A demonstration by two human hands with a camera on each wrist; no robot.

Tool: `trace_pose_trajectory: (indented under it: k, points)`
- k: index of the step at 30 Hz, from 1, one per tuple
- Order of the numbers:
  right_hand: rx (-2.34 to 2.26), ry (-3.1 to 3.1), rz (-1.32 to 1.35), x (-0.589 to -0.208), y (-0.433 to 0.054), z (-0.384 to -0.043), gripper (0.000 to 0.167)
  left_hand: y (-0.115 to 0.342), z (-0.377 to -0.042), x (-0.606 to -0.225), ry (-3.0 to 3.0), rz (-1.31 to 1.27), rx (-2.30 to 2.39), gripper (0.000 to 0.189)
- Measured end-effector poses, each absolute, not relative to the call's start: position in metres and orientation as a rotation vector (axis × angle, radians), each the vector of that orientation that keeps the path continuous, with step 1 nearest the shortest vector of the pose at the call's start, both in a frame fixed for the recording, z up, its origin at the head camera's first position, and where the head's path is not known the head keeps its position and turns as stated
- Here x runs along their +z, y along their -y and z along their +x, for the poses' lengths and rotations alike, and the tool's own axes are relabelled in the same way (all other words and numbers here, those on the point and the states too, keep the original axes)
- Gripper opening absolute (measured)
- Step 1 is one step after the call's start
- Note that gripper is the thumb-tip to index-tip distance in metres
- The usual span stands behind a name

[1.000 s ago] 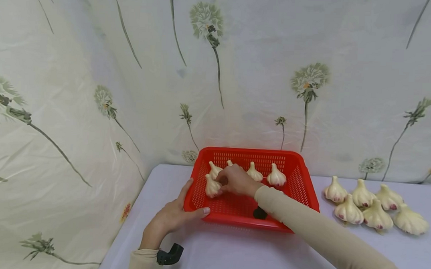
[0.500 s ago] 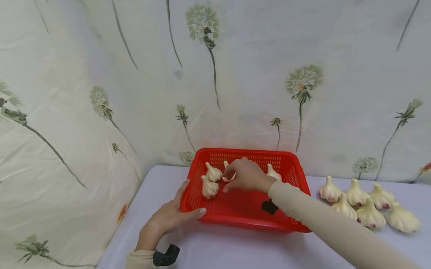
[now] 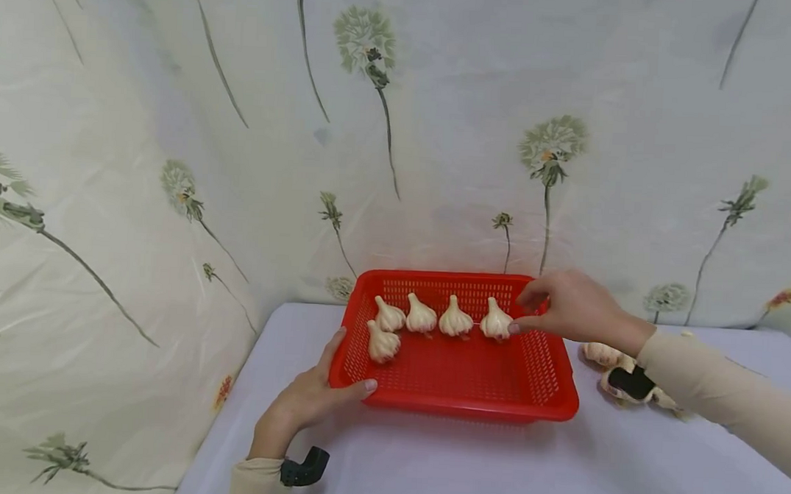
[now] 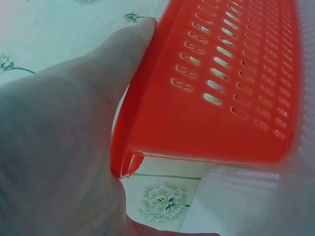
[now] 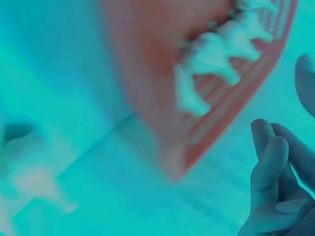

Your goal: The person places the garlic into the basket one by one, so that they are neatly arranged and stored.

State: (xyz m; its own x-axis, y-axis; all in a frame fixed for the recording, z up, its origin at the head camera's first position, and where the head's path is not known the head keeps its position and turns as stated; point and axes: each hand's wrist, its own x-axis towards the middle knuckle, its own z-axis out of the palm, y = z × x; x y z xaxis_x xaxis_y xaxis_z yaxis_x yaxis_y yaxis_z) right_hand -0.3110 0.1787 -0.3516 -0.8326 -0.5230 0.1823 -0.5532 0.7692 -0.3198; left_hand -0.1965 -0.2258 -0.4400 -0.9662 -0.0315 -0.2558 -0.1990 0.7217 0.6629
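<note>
My left hand (image 3: 306, 396) rests at the near left corner of a red plastic basket (image 3: 455, 406), its straight fingers along the left side and the thumb over the front rim. In the left wrist view the hand lies against the outside of the basket wall (image 4: 206, 128). Several garlic bulbs sit inside: a row along the back, ending at the right with one bulb (image 3: 496, 321), plus another bulb (image 3: 383, 342) in front at the left. My right hand (image 3: 575, 308) is over the basket's right end, holding nothing, fingers loosely bent and thumb apart; its thumb tip appears beside the rightmost bulb.
More garlic bulbs (image 3: 601, 353) lie on the white-covered table (image 3: 426, 462) right of the basket, partly hidden behind the right sleeve (image 3: 727, 387). A flower-printed sheet (image 3: 453, 132) hangs behind and to the left.
My right hand let go of the front left garlic bulb and moved right, across the basket to its right end. The back row is uncovered now. My left hand stays on the corner.
</note>
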Motion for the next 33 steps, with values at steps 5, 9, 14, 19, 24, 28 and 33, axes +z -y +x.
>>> trace_pose_trajectory:
  k: [5,9,14,19,24,28,33]
  points:
    - [0.526,2.937,0.749,-0.361,-0.225,-0.301,0.05,0.225,-0.197,-0.441,-2.69,-0.186,1.087,0.115]
    - [0.465,2.951,0.62,-0.373,-0.253,-0.295,0.066,0.225,-0.198,-0.442,-2.693,-0.187,1.077,0.114]
    - [0.377,3.017,0.49,-0.388,-0.279,-0.291,0.084,0.225,-0.198,-0.442,-2.693,-0.186,1.084,0.115]
    - [0.329,3.124,0.412,-0.404,-0.296,-0.284,0.081,0.223,-0.197,-0.441,-2.683,-0.193,1.1,0.115]
    - [0.344,3.118,0.335,-0.423,-0.305,-0.278,0.074,0.223,-0.196,-0.44,-2.677,-0.213,1.11,0.115]
    - [0.351,3.068,0.302,-0.431,-0.312,-0.274,0.081,0.222,-0.195,-0.441,-2.679,-0.216,1.107,0.115]
    - [0.346,3.054,0.268,-0.44,-0.318,-0.271,0.092,0.222,-0.196,-0.441,-2.684,-0.211,1.101,0.116]
